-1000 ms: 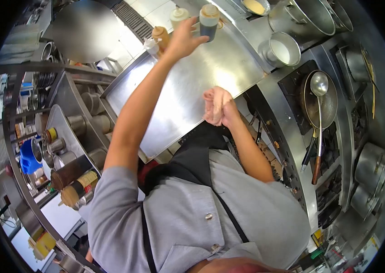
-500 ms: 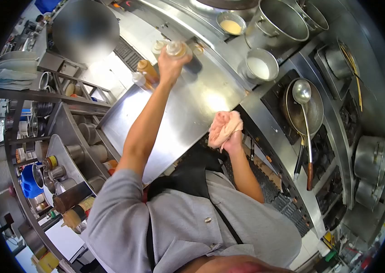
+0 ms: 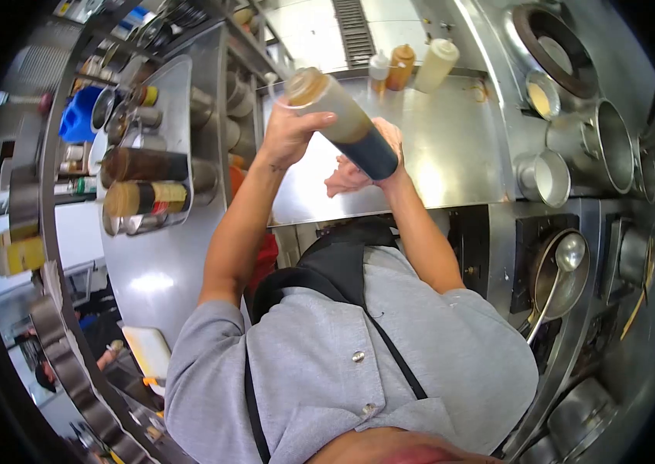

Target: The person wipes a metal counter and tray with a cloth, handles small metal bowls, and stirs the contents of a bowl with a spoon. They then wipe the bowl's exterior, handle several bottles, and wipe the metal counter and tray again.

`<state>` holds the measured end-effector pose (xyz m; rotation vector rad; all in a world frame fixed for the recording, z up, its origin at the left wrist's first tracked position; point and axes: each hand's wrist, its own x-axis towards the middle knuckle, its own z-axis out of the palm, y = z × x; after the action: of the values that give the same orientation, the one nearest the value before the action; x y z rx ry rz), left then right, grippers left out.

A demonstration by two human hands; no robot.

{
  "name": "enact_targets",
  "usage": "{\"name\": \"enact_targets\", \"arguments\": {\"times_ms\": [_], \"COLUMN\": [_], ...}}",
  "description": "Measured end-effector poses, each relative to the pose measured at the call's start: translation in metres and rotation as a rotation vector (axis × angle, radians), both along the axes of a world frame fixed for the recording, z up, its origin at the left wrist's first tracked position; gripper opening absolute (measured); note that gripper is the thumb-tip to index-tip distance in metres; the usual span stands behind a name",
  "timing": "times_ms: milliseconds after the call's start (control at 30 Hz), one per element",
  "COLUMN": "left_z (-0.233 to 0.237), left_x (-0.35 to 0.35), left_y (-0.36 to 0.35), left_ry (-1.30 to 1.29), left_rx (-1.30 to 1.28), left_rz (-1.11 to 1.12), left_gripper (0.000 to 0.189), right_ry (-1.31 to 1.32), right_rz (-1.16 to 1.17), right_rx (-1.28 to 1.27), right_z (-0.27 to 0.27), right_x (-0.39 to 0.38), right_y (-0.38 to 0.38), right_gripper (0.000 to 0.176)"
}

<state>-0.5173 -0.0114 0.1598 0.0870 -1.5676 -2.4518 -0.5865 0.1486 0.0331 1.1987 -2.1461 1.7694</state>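
My left hand (image 3: pixel 289 138) is wrapped round the upper part of a large clear squeeze bottle (image 3: pixel 349 127). The bottle tilts, its cap to the upper left, with dark liquid in its lower part. My right hand (image 3: pixel 393 158) holds a pinkish cloth (image 3: pixel 347 179) against the bottle's base; the bottle partly hides the fingers and cloth. Both hands are above the steel worktop (image 3: pixel 451 147). At its far edge stand a small white-capped bottle (image 3: pixel 378 68), an orange-brown bottle (image 3: pixel 401 68) and a pale bottle (image 3: pixel 436 65).
On the right are a pot of white liquid (image 3: pixel 550 179), a large pot (image 3: pixel 615 147) and a wok (image 3: pixel 567 282) with a ladle. At left, a tray (image 3: pixel 182 85) holds bottles and containers. Another person's arm (image 3: pixel 107 357) shows at lower left.
My left hand has lifted the large bottle from the far side of the worktop and brought it to my right hand and the cloth. The view has turned to the left.
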Motion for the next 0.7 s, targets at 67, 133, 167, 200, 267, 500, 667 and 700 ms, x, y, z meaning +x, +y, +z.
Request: {"name": "enact_targets", "arguments": {"times_ms": [67,133,167,200,267,500,667,700], "left_z": [0.009,0.031,0.038,0.043,0.043,0.084,0.059,0.056], "left_x": [0.022,0.035,0.038,0.041,0.041,0.045,0.042,0.042], "left_y": [-0.028,-0.038,-0.038,-0.038,-0.047,-0.061,-0.073,-0.076], "left_ry": [0.037,0.033,0.058,0.076,0.104,0.124,0.126,0.124], "left_rx": [-0.016,-0.045,-0.172,-0.296,-0.504,-0.314,-0.336,-0.335], "left_rz": [0.084,0.16,0.266,0.371,0.529,0.715,0.779,0.819], "left_gripper": [0.048,0.051,0.051,0.052,0.049,0.047,0.055,0.056], "right_ry": [-1.004,-1.387,-1.29,-1.183,-0.673,0.12,0.053,0.067], "right_rz": [0.411,0.542,0.77,0.988,0.746,0.122,0.05,0.037], "right_rx": [-0.186,-0.44,-0.607,-0.772,-0.471,-0.15,-0.01,0.024], "right_z": [-0.025,0.009,0.017,0.027,0.118,0.116,0.071,0.061], "right_x": [-0.014,-0.018,-0.025,-0.026,-0.001,0.041,0.057,0.056], "right_y": [-0.031,-0.052,-0.068,-0.08,-0.088,-0.128,-0.123,-0.123], "right_gripper": [0.027,0.022,0.022,0.025,0.046,0.069,0.059,0.052]}}
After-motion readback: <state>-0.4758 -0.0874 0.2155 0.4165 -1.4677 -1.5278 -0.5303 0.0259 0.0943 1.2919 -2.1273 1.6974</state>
